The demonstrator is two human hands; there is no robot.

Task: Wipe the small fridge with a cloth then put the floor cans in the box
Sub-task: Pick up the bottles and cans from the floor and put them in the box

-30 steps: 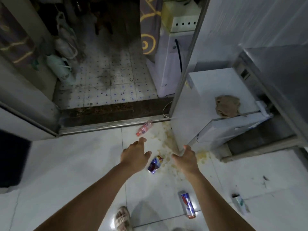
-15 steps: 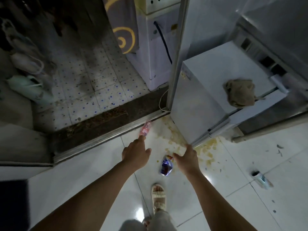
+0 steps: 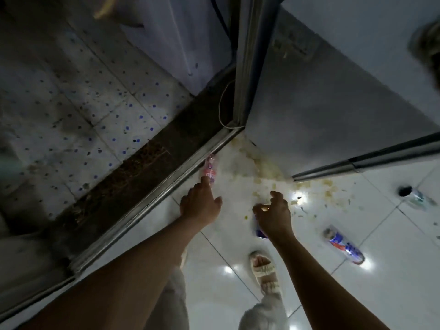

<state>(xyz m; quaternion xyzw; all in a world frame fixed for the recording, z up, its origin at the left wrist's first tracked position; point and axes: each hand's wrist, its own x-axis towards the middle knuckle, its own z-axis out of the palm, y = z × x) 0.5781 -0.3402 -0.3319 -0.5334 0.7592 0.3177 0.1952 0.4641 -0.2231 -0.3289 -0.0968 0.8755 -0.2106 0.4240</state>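
My left hand (image 3: 201, 206) reaches forward with straight fingers, and its index fingertip is at the lower end of a pink bottle (image 3: 210, 170) lying against the metal door track. Over a blue can (image 3: 260, 232) on the floor hovers my right hand (image 3: 273, 215), fingers loosely curled; only the can's lower end shows under the palm. A red and blue can (image 3: 344, 245) lies to the right, and a pale green can (image 3: 415, 198) lies farther right. The small white fridge (image 3: 321, 103) stands ahead on the right, with the brown cloth (image 3: 428, 51) on top. No box is in view.
Yellow spill stains (image 3: 266, 170) spread on the white tiles at the fridge's corner. The metal door track (image 3: 142, 206) runs diagonally, with a dark threshold and dotted tiles beyond. A white cable (image 3: 223, 103) hangs by the door frame. My sandalled foot (image 3: 264, 267) stands below the right hand.
I have bent lower and closer to the floor. My left hand has reached the pink bottle. My right hand has moved from beside the blue can to over it.
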